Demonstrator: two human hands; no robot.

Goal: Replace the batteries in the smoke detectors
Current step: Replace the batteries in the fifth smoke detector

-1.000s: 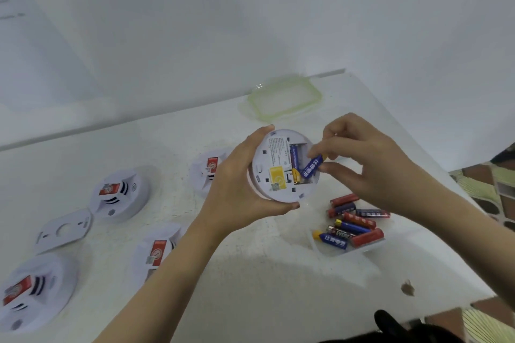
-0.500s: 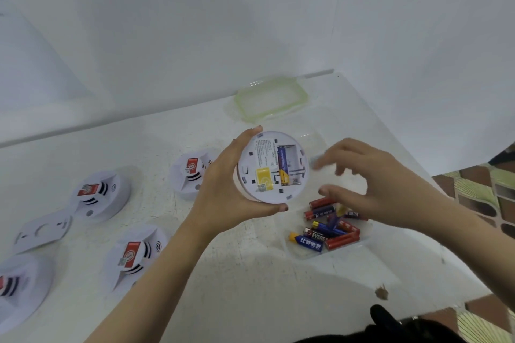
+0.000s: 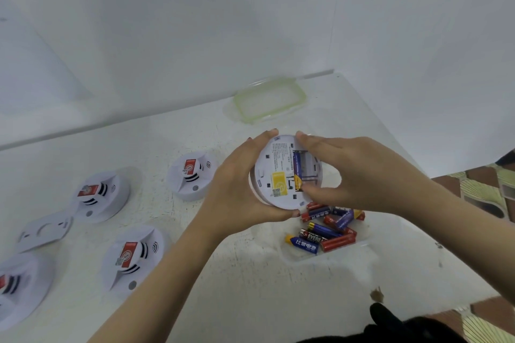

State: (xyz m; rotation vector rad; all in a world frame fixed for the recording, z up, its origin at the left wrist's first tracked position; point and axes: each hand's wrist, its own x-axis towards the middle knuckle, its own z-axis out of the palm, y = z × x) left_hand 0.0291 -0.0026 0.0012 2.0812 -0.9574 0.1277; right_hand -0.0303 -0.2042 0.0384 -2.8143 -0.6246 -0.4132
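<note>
My left hand (image 3: 237, 184) grips a round white smoke detector (image 3: 278, 172) by its left rim, its back turned up to me. The battery bay is uncovered and holds one blue battery (image 3: 297, 166) in its left slot; the slot beside it is empty. My right hand (image 3: 356, 175) spans the detector's right side, its index fingertip on the upper rim and its thumb at the lower end of the blue battery. Just below lies a clear container (image 3: 295, 257) with several loose red and blue batteries (image 3: 328, 234).
Several more white detectors (image 3: 192, 175) (image 3: 100, 195) (image 3: 133, 256) (image 3: 19, 287) lie on the white table to the left, beside a loose mounting plate (image 3: 44, 228). A green-rimmed lid (image 3: 270, 100) sits by the back wall. The table ends at the right.
My right hand lifted a blue battery out of the detector, let it go over the container, and has come back to the detector's right side.
</note>
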